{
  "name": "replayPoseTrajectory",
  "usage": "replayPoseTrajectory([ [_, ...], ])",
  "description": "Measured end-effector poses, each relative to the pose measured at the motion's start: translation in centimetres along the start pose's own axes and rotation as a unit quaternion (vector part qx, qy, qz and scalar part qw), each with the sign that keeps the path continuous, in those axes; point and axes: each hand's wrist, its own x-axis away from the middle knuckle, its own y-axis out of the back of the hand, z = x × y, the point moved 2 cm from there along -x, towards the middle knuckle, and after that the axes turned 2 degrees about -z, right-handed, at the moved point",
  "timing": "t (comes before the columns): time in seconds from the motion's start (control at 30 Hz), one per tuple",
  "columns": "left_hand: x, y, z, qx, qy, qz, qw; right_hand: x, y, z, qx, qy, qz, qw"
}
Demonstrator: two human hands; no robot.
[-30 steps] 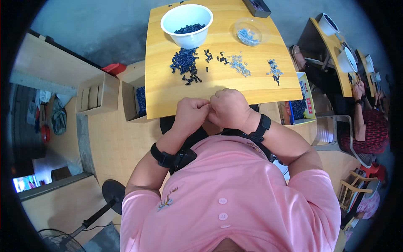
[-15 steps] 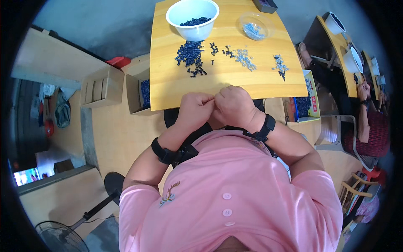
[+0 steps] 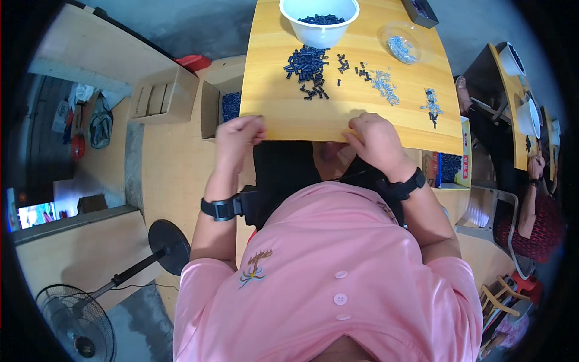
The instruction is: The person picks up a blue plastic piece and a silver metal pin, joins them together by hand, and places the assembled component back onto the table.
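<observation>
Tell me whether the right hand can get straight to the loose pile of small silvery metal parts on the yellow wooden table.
Probably yes: the right hand is at the table's near edge, with bare wood between it and the silvery pile.

Near strip of the yellow wooden surface (image 3: 313, 120) is bare between the left hand (image 3: 238, 136) and right hand (image 3: 377, 142), so there's easy passage there; farther back it gets crowded: heap of small black plastic pieces (image 3: 307, 63) dead centre, scattered silvery metal bits (image 3: 385, 84) to the right, white round bowl (image 3: 319, 18) and clear shallow dish (image 3: 403, 45) blocking the far edge.
</observation>
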Motion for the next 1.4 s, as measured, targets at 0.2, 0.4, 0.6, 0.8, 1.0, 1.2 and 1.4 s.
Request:
replayPoseTrajectory([
  [0.2, -3.0, 7.2, 3.1, 0.042, 0.048, -0.180, 0.982, 1.5, -0.9, -1.8, -0.011, -0.058, 0.023, 0.998],
  [0.4, -8.8, 9.1, 1.5, 0.063, 0.012, -0.210, 0.976, 0.8, -1.3, -1.6, -0.020, -0.083, 0.049, 0.995],
  [0.6, -8.1, 2.2, -0.6, 0.148, -0.064, -0.091, 0.983, 1.1, -1.7, -1.6, -0.006, -0.080, 0.022, 0.997],
  [0.8, -5.6, -3.5, 0.1, 0.072, -0.041, 0.018, 0.996, -1.4, -0.8, -2.1, -0.025, -0.117, 0.096, 0.988],
  [1.0, -5.3, -4.7, 2.9, 0.045, -0.070, 0.020, 0.996, -8.5, -1.4, -2.8, 0.000, -0.018, 0.000, 1.000],
  [1.2, -5.3, -4.7, 3.1, 0.041, -0.114, 0.014, 0.993, -14.0, -4.6, -6.2, -0.023, -0.026, -0.028, 0.999],
  [1.4, -5.3, -4.3, 3.4, 0.064, -0.130, 0.016, 0.989, -15.3, -6.0, -6.7, -0.017, -0.025, -0.005, 1.000],
])
